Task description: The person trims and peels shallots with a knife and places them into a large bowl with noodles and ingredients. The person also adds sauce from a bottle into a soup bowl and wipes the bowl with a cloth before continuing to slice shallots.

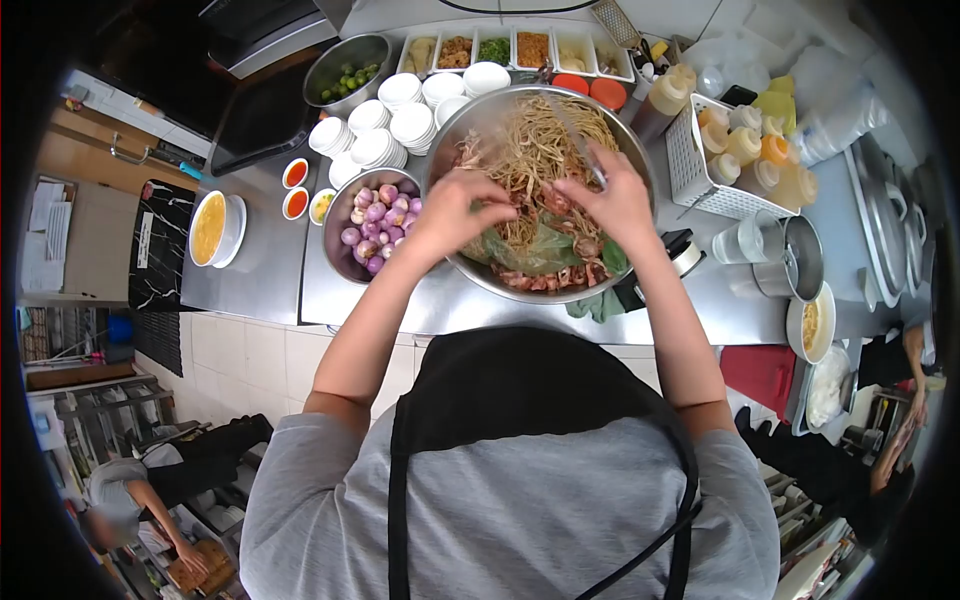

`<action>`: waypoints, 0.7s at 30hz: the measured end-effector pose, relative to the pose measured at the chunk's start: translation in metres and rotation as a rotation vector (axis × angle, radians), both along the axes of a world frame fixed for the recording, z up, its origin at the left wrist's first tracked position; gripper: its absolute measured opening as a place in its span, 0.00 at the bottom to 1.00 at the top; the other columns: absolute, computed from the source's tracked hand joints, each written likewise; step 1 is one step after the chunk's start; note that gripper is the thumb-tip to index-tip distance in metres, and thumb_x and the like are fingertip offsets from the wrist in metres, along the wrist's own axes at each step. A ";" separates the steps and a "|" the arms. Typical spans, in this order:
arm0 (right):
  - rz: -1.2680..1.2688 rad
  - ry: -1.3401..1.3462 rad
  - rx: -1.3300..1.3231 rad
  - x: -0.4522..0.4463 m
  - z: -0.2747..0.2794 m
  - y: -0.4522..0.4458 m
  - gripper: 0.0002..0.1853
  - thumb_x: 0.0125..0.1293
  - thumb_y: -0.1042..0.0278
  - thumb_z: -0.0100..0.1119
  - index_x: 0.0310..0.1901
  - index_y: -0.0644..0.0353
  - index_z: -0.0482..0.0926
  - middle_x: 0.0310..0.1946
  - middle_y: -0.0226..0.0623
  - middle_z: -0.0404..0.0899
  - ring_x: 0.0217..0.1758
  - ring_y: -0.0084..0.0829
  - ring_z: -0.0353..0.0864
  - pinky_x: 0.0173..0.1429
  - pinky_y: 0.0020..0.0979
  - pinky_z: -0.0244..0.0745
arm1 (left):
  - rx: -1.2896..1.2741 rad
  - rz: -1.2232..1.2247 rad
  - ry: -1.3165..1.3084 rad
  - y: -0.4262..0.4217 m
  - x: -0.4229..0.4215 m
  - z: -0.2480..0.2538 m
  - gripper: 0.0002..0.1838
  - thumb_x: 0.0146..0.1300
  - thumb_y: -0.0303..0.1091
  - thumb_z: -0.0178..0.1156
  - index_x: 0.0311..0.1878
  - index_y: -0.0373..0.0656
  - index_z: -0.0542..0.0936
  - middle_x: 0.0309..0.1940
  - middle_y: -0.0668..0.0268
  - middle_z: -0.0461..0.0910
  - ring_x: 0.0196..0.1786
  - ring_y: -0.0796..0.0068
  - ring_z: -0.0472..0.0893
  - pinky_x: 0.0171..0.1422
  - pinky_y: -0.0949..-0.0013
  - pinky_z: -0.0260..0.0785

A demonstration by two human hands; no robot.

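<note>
A large steel bowl in front of me holds brown noodle-like strands, reddish-brown chunks of meat and a crumpled greenish plastic bag. Over its left side, my left hand has thumb and fingers pinched together; what lies between them is hard to see. Bent inward from the right rim, my right hand has its fingertips closed at a reddish-brown piece of meat. A long metal utensil slants across the strands up to the right hand, partly hidden by it.
Left of the bowl stand a bowl of shallots, stacked white cups and a bowl of green limes. Topping trays line the back. A basket of bottles stands right. Other people work behind on both sides.
</note>
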State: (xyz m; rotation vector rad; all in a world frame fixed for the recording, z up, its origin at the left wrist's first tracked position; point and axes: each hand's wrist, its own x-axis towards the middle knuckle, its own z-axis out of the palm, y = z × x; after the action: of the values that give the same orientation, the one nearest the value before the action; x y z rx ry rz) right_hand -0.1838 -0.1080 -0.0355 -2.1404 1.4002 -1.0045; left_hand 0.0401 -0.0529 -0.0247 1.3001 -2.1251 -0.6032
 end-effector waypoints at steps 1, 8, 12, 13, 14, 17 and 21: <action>0.005 0.001 -0.007 0.006 -0.003 -0.003 0.30 0.45 0.57 0.64 0.51 0.57 0.70 0.38 0.49 0.73 0.42 0.46 0.74 0.45 0.37 0.70 | -0.006 0.093 0.027 -0.009 0.002 0.001 0.10 0.43 0.32 0.65 0.29 0.40 0.79 0.31 0.63 0.77 0.39 0.63 0.74 0.47 0.67 0.64; -0.193 0.118 0.253 -0.002 -0.024 -0.054 0.39 0.43 0.70 0.64 0.60 0.54 0.59 0.38 0.45 0.77 0.43 0.43 0.76 0.47 0.36 0.70 | -0.107 0.226 -0.202 -0.073 -0.005 -0.003 0.48 0.36 0.50 0.68 0.60 0.34 0.60 0.58 0.49 0.61 0.61 0.53 0.61 0.64 0.61 0.53; -0.108 -0.119 0.098 -0.018 -0.033 -0.059 0.37 0.42 0.73 0.64 0.58 0.55 0.63 0.34 0.40 0.78 0.37 0.34 0.78 0.44 0.30 0.70 | -0.080 0.186 -0.302 -0.105 -0.031 -0.006 0.54 0.30 0.55 0.70 0.59 0.34 0.59 0.58 0.52 0.63 0.61 0.53 0.60 0.64 0.58 0.52; -0.113 -0.118 0.093 -0.021 -0.032 -0.057 0.37 0.42 0.73 0.64 0.58 0.55 0.63 0.34 0.40 0.78 0.37 0.34 0.78 0.44 0.30 0.70 | -0.085 0.181 -0.300 -0.112 -0.037 -0.005 0.54 0.30 0.55 0.70 0.59 0.34 0.59 0.58 0.52 0.63 0.61 0.53 0.60 0.64 0.58 0.52; -0.112 -0.130 0.194 -0.024 -0.031 -0.055 0.37 0.42 0.73 0.65 0.58 0.55 0.63 0.33 0.39 0.78 0.37 0.32 0.78 0.44 0.30 0.70 | 0.006 0.168 -0.394 -0.119 -0.043 -0.005 0.54 0.31 0.54 0.70 0.60 0.35 0.58 0.57 0.54 0.63 0.62 0.53 0.58 0.64 0.57 0.52; -0.100 -0.146 0.308 -0.026 -0.024 -0.047 0.38 0.42 0.71 0.66 0.59 0.55 0.63 0.31 0.38 0.78 0.35 0.29 0.77 0.42 0.28 0.70 | 0.104 0.151 -0.532 -0.135 -0.058 -0.008 0.48 0.35 0.49 0.68 0.60 0.38 0.60 0.55 0.55 0.67 0.61 0.55 0.61 0.61 0.57 0.54; -0.083 -0.061 0.226 -0.029 -0.016 -0.040 0.35 0.43 0.68 0.66 0.57 0.58 0.65 0.29 0.38 0.77 0.32 0.29 0.77 0.40 0.27 0.69 | 0.179 0.009 -0.560 -0.172 -0.052 -0.042 0.27 0.44 0.32 0.59 0.53 0.43 0.72 0.44 0.53 0.75 0.51 0.58 0.73 0.54 0.61 0.64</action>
State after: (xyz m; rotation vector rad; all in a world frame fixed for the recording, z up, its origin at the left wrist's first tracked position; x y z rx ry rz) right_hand -0.2130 -0.1485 -0.0515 -1.8879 1.5069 -0.8866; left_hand -0.0122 -0.2246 -0.0671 1.7340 -2.5485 -0.4698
